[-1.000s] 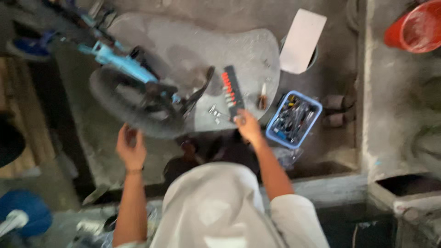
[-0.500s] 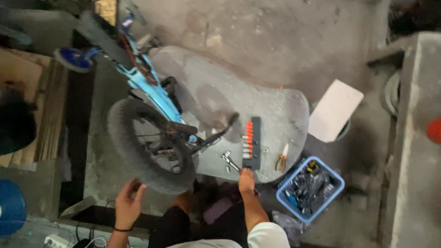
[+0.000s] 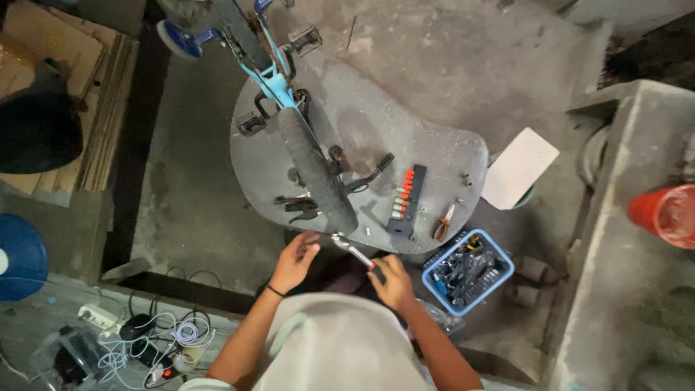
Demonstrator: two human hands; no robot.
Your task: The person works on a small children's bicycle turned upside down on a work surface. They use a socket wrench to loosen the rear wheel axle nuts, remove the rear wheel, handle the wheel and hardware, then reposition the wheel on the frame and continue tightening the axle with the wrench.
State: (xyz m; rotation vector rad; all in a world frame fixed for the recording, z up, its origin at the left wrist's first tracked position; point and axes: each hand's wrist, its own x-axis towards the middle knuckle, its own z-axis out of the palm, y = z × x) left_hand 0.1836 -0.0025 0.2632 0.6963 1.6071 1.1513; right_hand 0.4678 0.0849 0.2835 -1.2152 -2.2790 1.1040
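**Ratchet in hand, small bike on its side on the slab**

The person holds a ratchet wrench (image 3: 353, 253) between both hands, just below the near edge of the grey slab (image 3: 449, 156) that serves as a work surface on the floor. The right hand (image 3: 392, 282) has its fingers closed around the dark handle end; the left hand (image 3: 293, 262) pinches the metal head end with its fingers curled on it. It looks like the tool is being set up, maybe a socket going on, so the wrenching on the bike looks not yet started.

The light-blue kids' bike (image 3: 279, 80) lies on the slab, its black tyre (image 3: 318, 177) pointing toward the person. A socket rail (image 3: 405, 200) with orange-marked pieces sits right of the tyre, pliers (image 3: 443, 223) just beside it, and a couple of dark tools (image 3: 297, 206) lie left of the tyre.

A blue basket of tools (image 3: 499, 255) stands off the slab's corner, near the right hand. A white board (image 3: 520, 168) rests on a bucket further right. Tangled cables and a power strip (image 3: 137, 337) clutter the floor at left. The tyre itself sits between the hands and the bike's frame.
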